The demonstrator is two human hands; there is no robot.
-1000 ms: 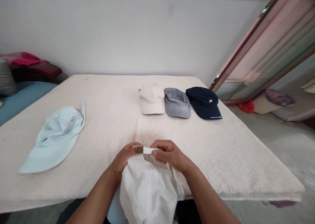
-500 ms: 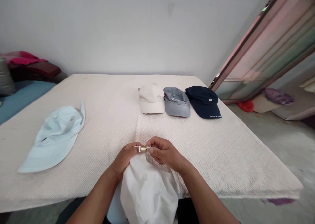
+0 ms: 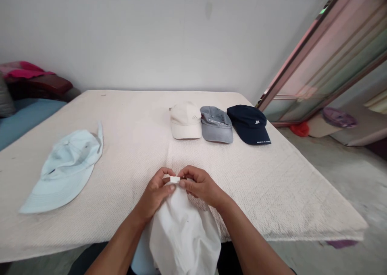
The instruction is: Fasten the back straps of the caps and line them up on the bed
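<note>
A white cap (image 3: 184, 230) hangs crown up at the table's front edge, its lower part cut off by the picture's bottom. Its back strap (image 3: 175, 179) is stretched between my two hands. My left hand (image 3: 159, 190) pinches the strap's left side between thumb and fingers. On the other side, my right hand (image 3: 198, 186) is closed on the strap's right end, where a bit of the brass buckle shows by the fingertips. Most of the buckle is hidden.
Along the back stand a cream cap (image 3: 185, 121), a grey cap (image 3: 216, 126) and a navy cap (image 3: 249, 123) side by side. A pale blue cap (image 3: 65, 168) lies at the left. All rest on a table with a cream cloth (image 3: 130, 138), against a wall.
The brass buckle that showed between my hands is now mostly covered, and white strap shows there instead. My left thumb has come up onto the strap.
</note>
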